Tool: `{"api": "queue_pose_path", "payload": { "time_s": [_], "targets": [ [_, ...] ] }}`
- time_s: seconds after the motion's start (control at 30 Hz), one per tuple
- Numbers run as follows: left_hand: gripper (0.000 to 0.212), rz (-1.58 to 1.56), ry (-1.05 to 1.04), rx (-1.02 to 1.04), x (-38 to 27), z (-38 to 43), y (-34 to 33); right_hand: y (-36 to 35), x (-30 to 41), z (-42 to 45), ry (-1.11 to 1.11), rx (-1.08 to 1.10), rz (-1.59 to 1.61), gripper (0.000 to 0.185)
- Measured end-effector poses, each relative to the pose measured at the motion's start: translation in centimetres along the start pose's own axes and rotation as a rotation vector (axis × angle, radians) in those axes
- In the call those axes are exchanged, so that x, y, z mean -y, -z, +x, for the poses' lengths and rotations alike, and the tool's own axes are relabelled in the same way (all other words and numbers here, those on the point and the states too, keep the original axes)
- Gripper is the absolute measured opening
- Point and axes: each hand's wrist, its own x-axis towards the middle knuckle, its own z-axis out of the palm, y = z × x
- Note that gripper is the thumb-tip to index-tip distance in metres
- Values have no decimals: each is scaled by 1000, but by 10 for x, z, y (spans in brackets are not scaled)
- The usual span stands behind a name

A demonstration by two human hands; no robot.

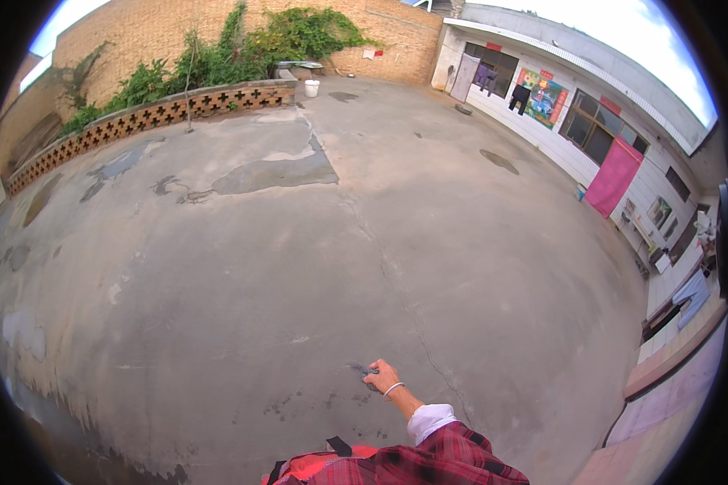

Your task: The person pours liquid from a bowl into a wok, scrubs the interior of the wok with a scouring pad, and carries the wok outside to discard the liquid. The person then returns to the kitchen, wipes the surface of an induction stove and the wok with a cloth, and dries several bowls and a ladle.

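My right hand (383, 374) reaches out low over the concrete yard floor (267, 291), its fingers closed on a small dark grey thing (369, 370). What that thing is I cannot tell; it may be a wet rag. A pale bangle circles the wrist, below a rolled white cuff and a red plaid sleeve. My left hand is out of view. Near my body, at the bottom edge, lies a bright red-orange thing (315, 465) with a black strap-like piece, partly cut off. Small dark wet spots mark the concrete around the hand.
A long crack (421, 330) runs through the concrete. Puddles (285, 170) lie farther off. A low openwork brick wall (218, 104) borders green plants. A white bucket (311, 88) stands near its end. Along the right, a tiled house (540, 130) has a pink door curtain (616, 176).
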Motion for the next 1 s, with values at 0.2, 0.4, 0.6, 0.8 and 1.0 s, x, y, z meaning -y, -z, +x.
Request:
{"api": "queue_pose_path", "payload": {
  "time_s": [0.2, 0.4, 0.6, 0.8, 1.0],
  "targets": [
    [19, 100, 63, 31, 34, 24, -69, 77, -58, 21, -183, -214, 238, 63],
    [19, 168, 119, 13, 45, 56, -92, 128, -124, 3, -371, -355, 173, 64],
    [19, 110, 163, 9, 34, 97, -86, 188, -193, -80, -580, -642, 179, 62],
    [18, -103, 255, 177, 27, 184, -108, 191, -262, -204, -703, -1089, 535, 35],
    [20, 297, 605, 284, 74, 173, -240, 165, -264, -267, -863, -1297, 1209, 23]
  ]
}}
